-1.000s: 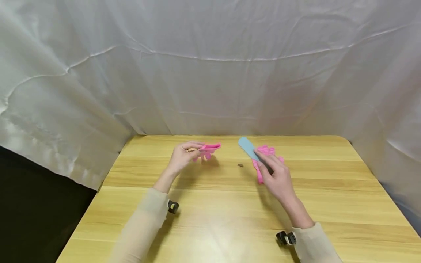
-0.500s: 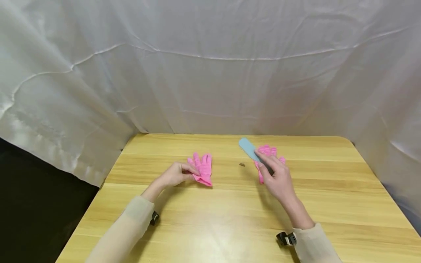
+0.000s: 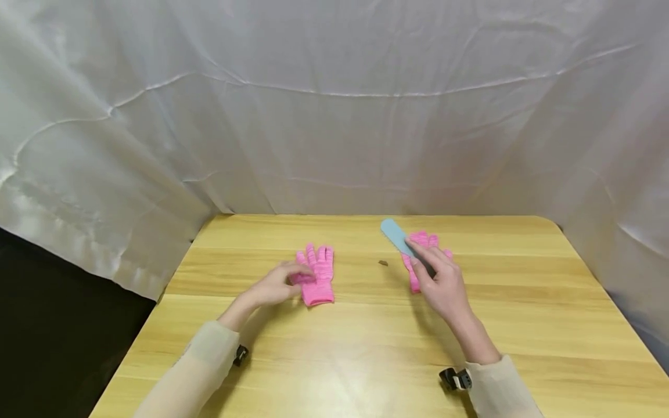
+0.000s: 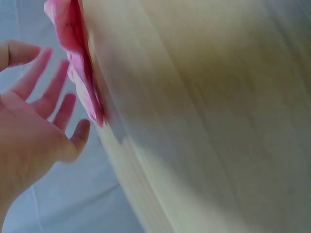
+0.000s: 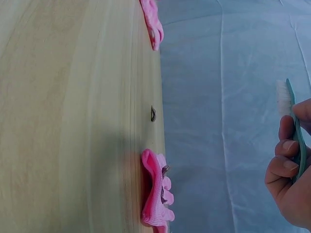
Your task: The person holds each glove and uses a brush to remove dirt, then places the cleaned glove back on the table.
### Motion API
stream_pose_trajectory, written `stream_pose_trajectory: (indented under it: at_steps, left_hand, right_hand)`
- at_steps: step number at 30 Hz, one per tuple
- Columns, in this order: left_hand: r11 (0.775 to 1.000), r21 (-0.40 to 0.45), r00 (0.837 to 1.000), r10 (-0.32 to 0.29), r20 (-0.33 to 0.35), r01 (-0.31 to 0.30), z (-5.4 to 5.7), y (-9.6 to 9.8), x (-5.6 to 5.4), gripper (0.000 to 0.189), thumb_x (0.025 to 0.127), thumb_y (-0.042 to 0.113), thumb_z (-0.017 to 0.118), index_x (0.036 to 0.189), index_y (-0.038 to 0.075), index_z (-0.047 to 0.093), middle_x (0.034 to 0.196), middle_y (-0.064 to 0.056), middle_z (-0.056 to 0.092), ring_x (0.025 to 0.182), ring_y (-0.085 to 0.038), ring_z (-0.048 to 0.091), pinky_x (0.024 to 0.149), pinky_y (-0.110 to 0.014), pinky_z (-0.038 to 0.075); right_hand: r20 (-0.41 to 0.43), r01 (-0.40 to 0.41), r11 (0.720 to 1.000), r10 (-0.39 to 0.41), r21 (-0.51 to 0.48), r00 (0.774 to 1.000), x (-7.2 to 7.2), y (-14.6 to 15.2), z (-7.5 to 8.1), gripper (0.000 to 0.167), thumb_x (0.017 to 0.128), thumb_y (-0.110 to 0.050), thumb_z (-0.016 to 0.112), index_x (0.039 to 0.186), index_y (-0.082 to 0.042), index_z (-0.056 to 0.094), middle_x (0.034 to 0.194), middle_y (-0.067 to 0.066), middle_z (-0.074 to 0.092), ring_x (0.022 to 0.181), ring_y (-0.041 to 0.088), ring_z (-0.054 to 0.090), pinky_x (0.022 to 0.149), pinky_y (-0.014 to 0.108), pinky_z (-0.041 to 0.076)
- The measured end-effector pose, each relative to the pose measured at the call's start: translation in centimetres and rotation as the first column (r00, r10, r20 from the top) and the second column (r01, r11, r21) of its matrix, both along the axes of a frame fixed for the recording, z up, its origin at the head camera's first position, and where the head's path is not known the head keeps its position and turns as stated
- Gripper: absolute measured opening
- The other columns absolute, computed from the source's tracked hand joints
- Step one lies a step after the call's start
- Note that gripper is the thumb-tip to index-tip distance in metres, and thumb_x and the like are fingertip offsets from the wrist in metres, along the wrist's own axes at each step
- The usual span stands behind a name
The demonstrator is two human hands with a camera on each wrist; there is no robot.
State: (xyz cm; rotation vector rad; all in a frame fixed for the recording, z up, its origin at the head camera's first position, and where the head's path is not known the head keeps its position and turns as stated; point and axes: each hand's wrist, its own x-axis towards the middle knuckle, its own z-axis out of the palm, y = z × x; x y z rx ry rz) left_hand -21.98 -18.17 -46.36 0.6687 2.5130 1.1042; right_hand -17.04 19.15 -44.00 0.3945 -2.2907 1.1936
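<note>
A pink knit glove (image 3: 324, 276) lies flat left of centre, fingers away from me, cuff toward me. My left hand (image 3: 274, 285) hovers at its left side, fingers loosely spread; in the left wrist view the fingers stand apart from the glove (image 4: 75, 48), holding nothing. My right hand (image 3: 443, 284) grips a light blue brush (image 3: 394, 235) by its handle. White bristles (image 5: 283, 99) show in the right wrist view. Below the brush lies a second pink glove (image 3: 414, 283), partly hidden by that hand. Dark bits (image 5: 165, 171) sit on this glove.
A small brown flake (image 3: 383, 263) lies on the wooden table (image 3: 345, 360) between the two gloves. Pale grey curtain (image 3: 334, 145) hangs behind the table and along its sides. A black area (image 3: 63, 325) shows beyond the left edge.
The left hand has lowered the left glove onto the table, turned its cuff toward me, and let go, easing back to the left. The right hand stays put with the brush.
</note>
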Motion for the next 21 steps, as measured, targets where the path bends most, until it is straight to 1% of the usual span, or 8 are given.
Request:
stream_pose_trajectory:
  at_steps: [3, 5, 6, 8, 10, 15, 17, 21]
  left_hand:
    - [0.992, -0.128, 0.997, 0.011, -0.071, -0.02, 0.1, 0.7, 0.2, 0.052, 0.092, 0.014, 0.066, 0.143, 0.007, 0.06, 0.154, -0.016, 0.049, 0.141, -0.043, 0.037, 0.115, -0.073, 0.027]
    - [0.977, -0.214, 0.996, -0.004, -0.09, -0.016, 0.1, 1.1, 0.3, 0.057, 0.097, 0.026, 0.067, 0.149, 0.009, 0.054, 0.16, -0.016, 0.042, 0.147, -0.045, 0.029, 0.117, -0.076, 0.017]
    - [0.968, -0.251, 0.995, -0.017, -0.098, -0.009, 0.0, 1.3, 0.3, 0.06, 0.098, 0.033, 0.067, 0.152, 0.01, 0.052, 0.162, -0.015, 0.039, 0.149, -0.045, 0.027, 0.118, -0.077, 0.015]
    - [0.953, -0.303, 0.993, -0.039, -0.112, 0.003, -0.2, 1.5, 0.3, 0.067, 0.097, 0.041, 0.07, 0.155, 0.013, 0.049, 0.164, -0.014, 0.036, 0.15, -0.044, 0.027, 0.118, -0.075, 0.017]
    - [0.946, -0.323, 0.992, -0.051, -0.114, 0.011, -0.3, 1.4, 0.3, 0.072, 0.094, 0.042, 0.075, 0.156, 0.015, 0.049, 0.165, -0.013, 0.035, 0.151, -0.042, 0.026, 0.118, -0.074, 0.019]
    - [0.957, -0.281, 0.991, -0.096, -0.094, 0.066, -0.1, 0.5, 0.0, 0.07, 0.091, 0.029, 0.081, 0.152, 0.013, 0.053, 0.165, -0.014, 0.036, 0.154, -0.047, 0.02, 0.118, -0.078, 0.014]
    - [0.957, -0.276, 0.99, -0.111, -0.088, 0.083, -0.1, 0.1, -0.2, 0.068, 0.09, 0.025, 0.082, 0.151, 0.012, 0.055, 0.165, -0.013, 0.036, 0.154, -0.049, 0.018, 0.119, -0.077, 0.014]
    - [0.956, -0.281, 0.991, -0.106, -0.077, 0.081, -0.1, -0.1, -0.2, 0.067, 0.09, 0.023, 0.082, 0.15, 0.013, 0.056, 0.166, -0.011, 0.036, 0.155, -0.049, 0.015, 0.12, -0.075, 0.014]
  right_hand:
    - [0.003, -0.003, 1.0, 0.003, 0.001, 1.0, -0.1, -0.2, 0.1, 0.042, 0.096, 0.002, 0.067, 0.136, -0.013, 0.07, 0.104, 0.008, 0.072, 0.073, 0.014, 0.048, 0.059, 0.021, 0.038]
    - [0.009, -0.007, 1.0, 0.007, 0.0, 1.0, 0.0, -0.3, 0.2, 0.042, 0.096, 0.002, 0.067, 0.136, -0.013, 0.07, 0.104, 0.009, 0.073, 0.072, 0.014, 0.048, 0.058, 0.021, 0.039]
    - [0.011, -0.009, 1.0, 0.009, -0.002, 1.0, 0.0, -0.4, 0.2, 0.043, 0.096, 0.002, 0.068, 0.135, -0.012, 0.071, 0.105, 0.009, 0.073, 0.073, 0.014, 0.049, 0.058, 0.021, 0.04]
    - [0.014, -0.012, 1.0, 0.013, -0.003, 1.0, 0.0, -0.4, 0.2, 0.043, 0.095, 0.003, 0.068, 0.135, -0.012, 0.071, 0.107, 0.01, 0.074, 0.074, 0.014, 0.05, 0.059, 0.021, 0.041]
    - [0.014, -0.019, 1.0, 0.019, -0.001, 1.0, 0.0, -0.5, 0.1, 0.043, 0.094, 0.003, 0.069, 0.135, -0.012, 0.071, 0.11, 0.011, 0.074, 0.075, 0.015, 0.051, 0.059, 0.024, 0.043]
    - [0.019, -0.026, 1.0, 0.026, 0.009, 0.999, -0.1, -0.7, 0.1, 0.043, 0.094, 0.003, 0.069, 0.135, -0.011, 0.071, 0.109, 0.009, 0.074, 0.072, 0.013, 0.05, 0.057, 0.025, 0.043]
    - [0.022, -0.026, 1.0, 0.026, 0.013, 0.999, -0.1, -0.7, 0.0, 0.043, 0.094, 0.003, 0.069, 0.135, -0.012, 0.071, 0.107, 0.009, 0.074, 0.069, 0.013, 0.048, 0.056, 0.023, 0.041]
    - [0.029, -0.026, 0.999, 0.025, 0.019, 0.999, -0.2, -0.5, -0.1, 0.042, 0.095, 0.002, 0.069, 0.135, -0.011, 0.071, 0.112, 0.01, 0.074, 0.075, 0.015, 0.051, 0.061, 0.023, 0.042]
